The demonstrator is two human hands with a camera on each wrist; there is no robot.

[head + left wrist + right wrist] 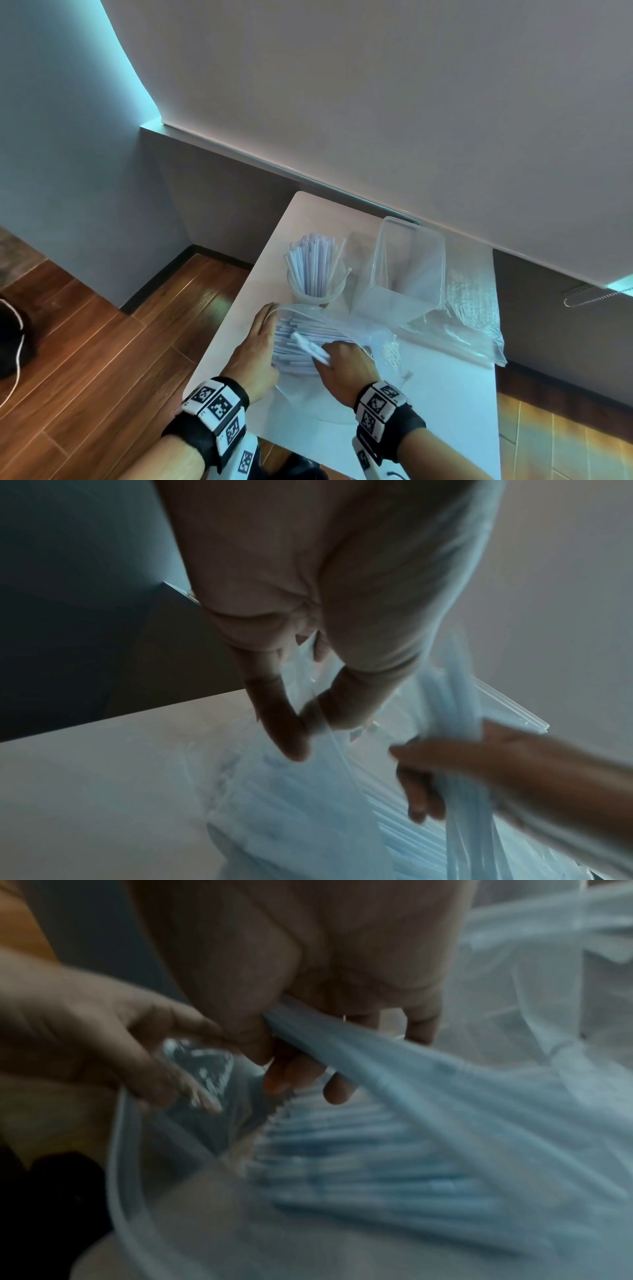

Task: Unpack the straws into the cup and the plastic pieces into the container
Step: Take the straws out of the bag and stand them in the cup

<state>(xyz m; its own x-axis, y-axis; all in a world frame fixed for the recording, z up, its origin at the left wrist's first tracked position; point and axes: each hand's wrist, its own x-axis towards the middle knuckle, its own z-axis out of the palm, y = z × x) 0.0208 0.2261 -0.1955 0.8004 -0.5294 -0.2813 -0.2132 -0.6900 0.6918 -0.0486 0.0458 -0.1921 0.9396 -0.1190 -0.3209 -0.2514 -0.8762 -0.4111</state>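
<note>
A clear plastic bag (pixel 342 329) full of pale blue straws (pixel 294 346) lies on the white table (pixel 445 411). My left hand (pixel 262 337) pinches the bag's open edge (pixel 318 723) between thumb and forefinger and holds it up. My right hand (pixel 342 363) reaches into the bag and grips a small bunch of straws (pixel 342 1047), which sticks out toward the left in the head view. Behind the bag stands a clear cup (pixel 317 291) holding several upright straws (pixel 313 263). A clear rectangular container (pixel 407 263) stands to the cup's right.
More loose clear plastic wrapping (pixel 469 318) lies right of the container, up to the table's right edge. The table stands against a grey wall, with wood floor (pixel 85 359) to its left. A dark object with a white cord (pixel 10 339) lies on the floor at far left.
</note>
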